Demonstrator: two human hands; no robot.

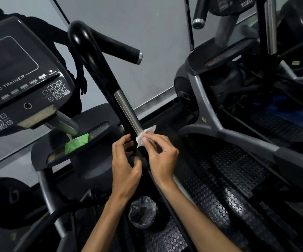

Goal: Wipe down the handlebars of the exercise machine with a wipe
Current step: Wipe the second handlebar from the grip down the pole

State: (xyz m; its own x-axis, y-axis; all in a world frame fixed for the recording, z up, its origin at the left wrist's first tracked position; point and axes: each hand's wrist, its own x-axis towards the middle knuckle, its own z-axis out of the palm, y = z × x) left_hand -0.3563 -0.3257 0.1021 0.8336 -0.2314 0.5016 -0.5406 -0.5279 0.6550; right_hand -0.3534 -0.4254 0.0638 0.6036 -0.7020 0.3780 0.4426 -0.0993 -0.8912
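Right hand (160, 155): fingertips pinch crumpled white wipe (145, 136) against long black handlebar (99, 77). Left hand (127, 160): curled, steadying bar. Advice: wrap fully, stroke upward.

At about nine o'clock from my view, the black console (18, 75) of my machine says "ARC TRAINER" in white letters. Its top left corner shows letters ending in "EX"; I cannot read the rest. At one o'clock, the other machine's console (236, 4) says "750AT". The button marks are too small to read.
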